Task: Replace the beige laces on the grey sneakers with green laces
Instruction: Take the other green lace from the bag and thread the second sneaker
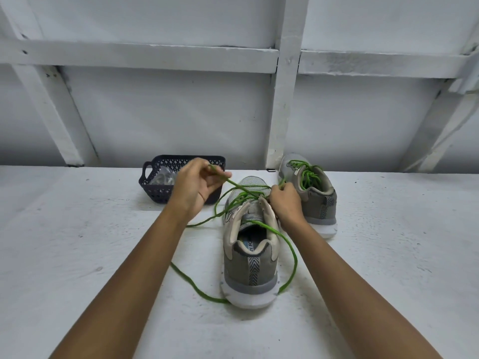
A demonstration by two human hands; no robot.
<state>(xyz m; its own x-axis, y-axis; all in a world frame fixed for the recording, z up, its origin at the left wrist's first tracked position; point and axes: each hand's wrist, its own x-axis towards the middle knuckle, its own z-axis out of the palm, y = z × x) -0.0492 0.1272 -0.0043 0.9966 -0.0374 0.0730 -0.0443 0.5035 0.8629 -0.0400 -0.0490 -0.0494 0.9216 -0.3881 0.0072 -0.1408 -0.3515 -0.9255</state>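
A grey sneaker [250, 257] stands in the middle of the white table, heel towards me, with a green lace [291, 252] threaded through its lower eyelets. My left hand [197, 186] pinches one end of that lace and holds it up above the toe. At the sneaker's right eyelets, my right hand [286, 203] pinches the other part of the lace. Loose lace trails round the heel on both sides. A second grey sneaker [315, 200] stands behind to the right, laced with a green lace [307, 174].
A dark blue perforated basket [158, 189] sits behind my left hand, holding clear plastic wrapping [163, 177]. A white panelled wall [181, 112] with wooden beams rises directly behind the table [77, 242].
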